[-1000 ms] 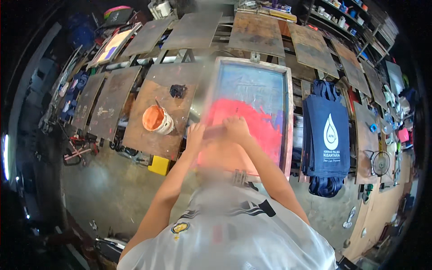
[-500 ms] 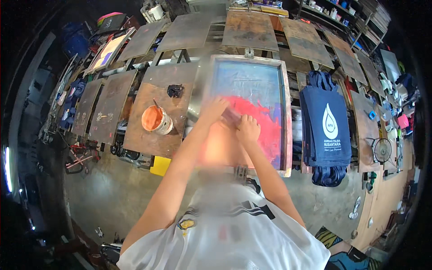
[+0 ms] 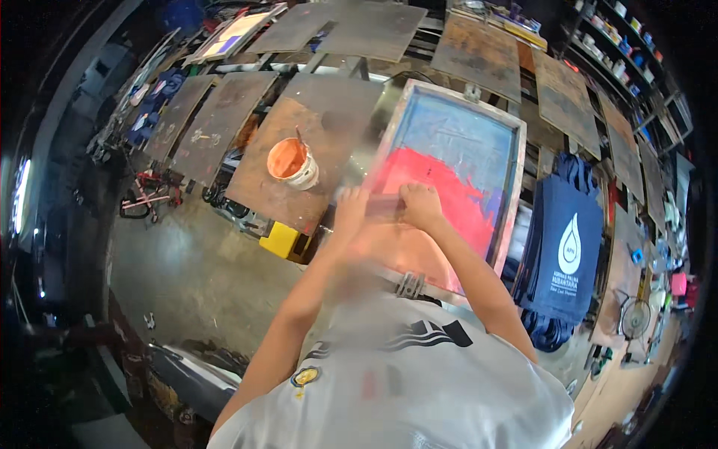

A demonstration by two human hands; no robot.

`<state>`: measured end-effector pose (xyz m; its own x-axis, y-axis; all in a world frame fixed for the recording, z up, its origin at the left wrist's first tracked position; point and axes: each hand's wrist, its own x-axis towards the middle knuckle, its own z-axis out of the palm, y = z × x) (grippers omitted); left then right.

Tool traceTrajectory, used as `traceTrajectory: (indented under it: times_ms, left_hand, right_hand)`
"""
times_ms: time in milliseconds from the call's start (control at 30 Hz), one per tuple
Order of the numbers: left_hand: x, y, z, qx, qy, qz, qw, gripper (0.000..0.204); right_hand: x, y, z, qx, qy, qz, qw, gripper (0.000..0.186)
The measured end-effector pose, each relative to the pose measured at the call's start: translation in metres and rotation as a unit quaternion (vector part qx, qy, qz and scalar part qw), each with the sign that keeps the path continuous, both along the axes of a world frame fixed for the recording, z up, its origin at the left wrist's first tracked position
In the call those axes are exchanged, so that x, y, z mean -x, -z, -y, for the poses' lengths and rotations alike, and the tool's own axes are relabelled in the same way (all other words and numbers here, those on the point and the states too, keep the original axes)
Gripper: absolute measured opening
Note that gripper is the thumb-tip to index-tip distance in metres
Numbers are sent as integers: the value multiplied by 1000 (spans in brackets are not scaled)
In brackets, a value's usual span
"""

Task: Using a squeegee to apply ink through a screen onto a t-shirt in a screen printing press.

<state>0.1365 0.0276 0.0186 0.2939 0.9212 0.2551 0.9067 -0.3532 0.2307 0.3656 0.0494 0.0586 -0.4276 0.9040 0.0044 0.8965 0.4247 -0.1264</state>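
Note:
A screen-printing frame (image 3: 516, 168) lies on the press before me, its mesh blue at the far end and smeared with red and orange ink nearer me. Across the inked part rests a squeegee (image 3: 385, 205), partly blurred. My left hand (image 3: 351, 212) is closed around its left end, though a blur covers some of the fingers. The right hand (image 3: 421, 204) grips the other end, its knuckles upward. To the left, a white tub (image 3: 302, 176) of orange ink with a stick in it stands on a brown board (image 3: 254, 169).
A stack of navy tote bags (image 3: 557, 243) with a white drop print lies right of the frame. Several flat boards (image 3: 479, 54) surround the press. A clamp (image 3: 410, 285) sits at the frame's near edge. A yellow object (image 3: 280, 240) is below the left board; a small fan (image 3: 634, 318) stands far right.
My view has turned, so the frame now appears slanted. Both hands, still on the squeegee, have come a little nearer to me over the mesh. The black rag on the left board no longer shows clearly.

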Motion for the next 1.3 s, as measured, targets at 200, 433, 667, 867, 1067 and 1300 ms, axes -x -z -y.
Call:
traceTrajectory:
  times_ms: [200,433,667,867,1067,1300]
  left_hand:
    - [-27,-54,-4,5,21,11,1000,73]
    - [-67,-39,-54,26,25,-1,999,67]
    - [-15,-39,-17,41,157,55,985,66]
    - [-28,-58,-33,105,143,7,984,71]
    - [-57,-48,-50,32,167,87,982,68]
    - [5,-47,-16,58,147,83,984,64]
  right_hand:
    - [-34,-7,1,9,-36,-67,997,49]
    - [-52,-6,-20,-45,63,-65,995,50]
    - [-14,-35,28,103,66,-99,988,55]
    - [-21,-29,34,78,138,-77,984,67]
    - [-34,-25,29,53,199,-18,978,64]
    - [20,-36,57,54,146,-14,988,53]
